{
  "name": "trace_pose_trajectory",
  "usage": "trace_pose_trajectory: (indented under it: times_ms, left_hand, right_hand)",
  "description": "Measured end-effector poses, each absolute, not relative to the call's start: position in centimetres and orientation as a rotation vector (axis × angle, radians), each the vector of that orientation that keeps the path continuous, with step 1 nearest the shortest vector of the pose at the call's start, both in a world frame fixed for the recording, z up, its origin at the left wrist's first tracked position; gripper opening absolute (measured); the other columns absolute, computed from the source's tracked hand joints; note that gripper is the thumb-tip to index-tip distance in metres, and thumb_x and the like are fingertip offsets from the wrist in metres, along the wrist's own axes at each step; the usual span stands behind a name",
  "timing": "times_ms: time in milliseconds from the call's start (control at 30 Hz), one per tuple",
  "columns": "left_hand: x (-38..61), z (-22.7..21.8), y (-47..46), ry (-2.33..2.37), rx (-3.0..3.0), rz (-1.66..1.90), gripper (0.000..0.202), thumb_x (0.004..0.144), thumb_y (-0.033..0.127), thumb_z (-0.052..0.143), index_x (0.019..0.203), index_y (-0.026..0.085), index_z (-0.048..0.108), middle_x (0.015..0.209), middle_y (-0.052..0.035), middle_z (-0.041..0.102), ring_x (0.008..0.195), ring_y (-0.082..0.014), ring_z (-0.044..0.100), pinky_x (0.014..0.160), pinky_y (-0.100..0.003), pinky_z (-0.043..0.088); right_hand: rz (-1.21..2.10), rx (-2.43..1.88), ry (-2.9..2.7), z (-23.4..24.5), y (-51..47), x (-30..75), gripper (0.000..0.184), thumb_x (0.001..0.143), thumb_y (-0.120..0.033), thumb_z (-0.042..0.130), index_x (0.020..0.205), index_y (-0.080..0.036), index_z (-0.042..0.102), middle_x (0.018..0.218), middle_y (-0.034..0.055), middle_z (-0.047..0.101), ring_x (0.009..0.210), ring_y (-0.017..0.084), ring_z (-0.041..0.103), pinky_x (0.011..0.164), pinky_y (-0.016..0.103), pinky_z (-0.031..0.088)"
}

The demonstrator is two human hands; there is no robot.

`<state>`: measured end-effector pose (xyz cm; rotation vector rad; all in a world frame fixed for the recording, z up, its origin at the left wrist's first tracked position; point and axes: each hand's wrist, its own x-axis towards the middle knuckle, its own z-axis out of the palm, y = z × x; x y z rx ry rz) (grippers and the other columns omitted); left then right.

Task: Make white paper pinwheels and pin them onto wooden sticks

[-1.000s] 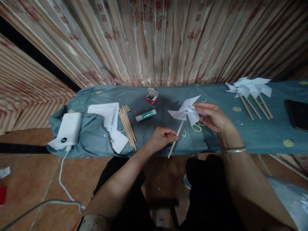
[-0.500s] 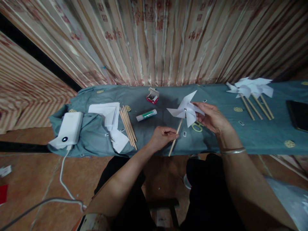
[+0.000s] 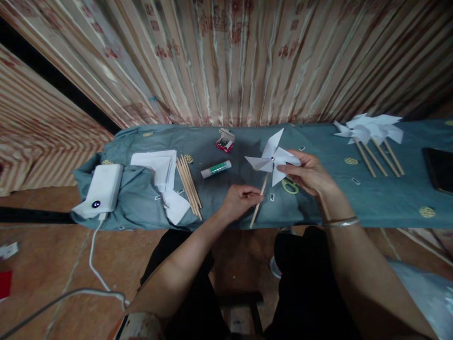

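A white paper pinwheel (image 3: 271, 160) on a wooden stick is held up over the table's front half. My left hand (image 3: 241, 200) pinches the stick (image 3: 259, 203) low down, between thumb and fingers. At the wheel's right side, my right hand (image 3: 306, 172) is closed on a paper blade, the thumb in front and the other fingers behind. A dark pin head marks the centre of the wheel. Yellow-green scissors (image 3: 290, 185) lie under the pinwheel, partly hidden by it and my right hand.
Left of my hands are a glue stick (image 3: 215, 169), a small red box of pins (image 3: 225, 141), loose wooden sticks (image 3: 189, 187), paper sheets (image 3: 152, 160) and a white power bank (image 3: 104, 189). Several finished pinwheels (image 3: 370, 130) and a black phone (image 3: 439, 167) lie to the right.
The wheel has turned slightly on its stick. My right thumb has come round to the front of a blade. The left hand's grip on the stick is unchanged.
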<state>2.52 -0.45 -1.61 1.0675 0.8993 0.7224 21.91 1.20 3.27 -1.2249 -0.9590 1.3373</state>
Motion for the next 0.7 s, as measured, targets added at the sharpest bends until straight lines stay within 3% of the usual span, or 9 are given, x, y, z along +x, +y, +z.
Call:
trace_pose_trajectory:
  times_ms: [133, 367, 467, 567, 700]
  left_hand:
    - [2.5, -1.6, -0.5, 0.907, 1.063, 0.732, 0.026, 0.053, 0.031, 0.085, 0.068, 0.013, 0.074, 0.059, 0.0009, 0.063, 0.055, -0.0088, 0.051, 0.057, -0.021, 0.04]
    - [2.5, -1.8, -0.3, 0.91, 1.076, 0.774, 0.024, 0.054, 0.029, 0.084, 0.069, 0.012, 0.074, 0.057, 0.0013, 0.063, 0.055, -0.0082, 0.05, 0.056, -0.02, 0.038]
    - [2.4, -1.9, -0.1, 0.939, 1.095, 0.792, 0.021, 0.056, 0.026, 0.082, 0.07, 0.012, 0.075, 0.06, 0.0, 0.065, 0.056, -0.0091, 0.052, 0.057, -0.02, 0.041]
    - [2.4, -1.9, 0.1, 0.983, 1.119, 0.81, 0.015, 0.06, 0.022, 0.079, 0.072, 0.013, 0.075, 0.062, -0.0008, 0.067, 0.057, -0.01, 0.054, 0.059, -0.021, 0.042]
    - [2.4, -1.8, 0.3, 0.992, 1.121, 0.84, 0.014, 0.061, 0.021, 0.079, 0.072, 0.014, 0.076, 0.063, -0.0007, 0.068, 0.057, -0.0099, 0.055, 0.059, -0.021, 0.043]
  right_hand:
    - [1.344, -1.246, -0.93, 3.4, 1.2, 21.7, 0.041, 0.048, -0.024, 0.09, 0.087, -0.024, 0.075, 0.074, -0.0034, 0.074, 0.064, 0.011, 0.066, 0.063, 0.02, 0.056]
    - [1.36, -1.219, -0.779, 3.2, 1.7, 22.4, 0.04, 0.051, -0.053, 0.087, 0.074, -0.023, 0.072, 0.067, -0.001, 0.071, 0.054, 0.01, 0.064, 0.05, 0.018, 0.055]
    - [1.298, -1.229, -0.73, 2.9, 2.0, 22.8, 0.038, 0.05, -0.049, 0.09, 0.067, -0.022, 0.069, 0.061, -0.0015, 0.069, 0.051, 0.01, 0.063, 0.049, 0.018, 0.056]
    - [1.21, -1.235, -0.774, 2.7, 2.1, 22.9, 0.033, 0.051, -0.039, 0.091, 0.07, -0.022, 0.071, 0.064, -0.0009, 0.071, 0.054, 0.009, 0.066, 0.053, 0.017, 0.057]
    - [1.193, -1.235, -0.814, 2.5, 2.0, 22.9, 0.029, 0.054, -0.037, 0.09, 0.071, -0.021, 0.072, 0.067, -0.0005, 0.073, 0.053, 0.007, 0.065, 0.053, 0.015, 0.056]
